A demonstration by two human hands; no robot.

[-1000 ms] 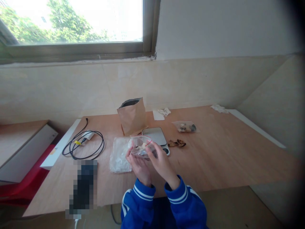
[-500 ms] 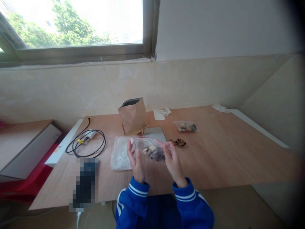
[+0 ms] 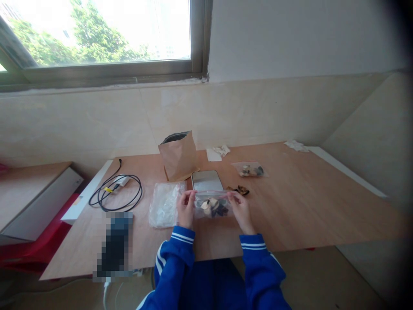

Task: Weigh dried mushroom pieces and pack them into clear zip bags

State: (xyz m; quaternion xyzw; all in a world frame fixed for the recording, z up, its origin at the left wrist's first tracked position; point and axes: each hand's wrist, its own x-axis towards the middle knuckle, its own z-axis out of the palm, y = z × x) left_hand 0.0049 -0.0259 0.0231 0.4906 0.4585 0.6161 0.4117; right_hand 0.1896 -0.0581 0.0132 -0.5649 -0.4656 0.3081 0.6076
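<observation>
Zip-top bag [image 3: 213,211], clear and holding pale and dark dried pieces [image 3: 211,206], is stretched between two hands above the near middle of the bench [image 3: 309,206]. From the left, a black cable [image 3: 116,187] lies coiled around a white adapter [image 3: 122,180], and the yellow tag [image 3: 108,189] on it may carry print, though it is too small to read. Just nearer stands out a dark oblong object [image 3: 115,245], blurred into blocks, any lettering lost. Next comes a flat pile of clear plastic bags [image 3: 164,206], then, behind it, an upright kraft pouch [image 3: 178,157] with its mouth gaping, its visible front plain brown. The left hand [image 3: 186,210] pinches the left end of the zip-top bag's pinkish upper edge; behind that edge lies a silver-topped scale [image 3: 206,181], its near end covered. Farther back is white paper [image 3: 213,155] with a crumpled tissue [image 3: 222,150]. The right hand [image 3: 241,211] pinches the edge's other end, in front of a brown dried piece [image 3: 242,190]. Beyond lies a second filled bag [image 3: 251,170], and at the far right back, crumpled white paper [image 3: 296,146].
</observation>
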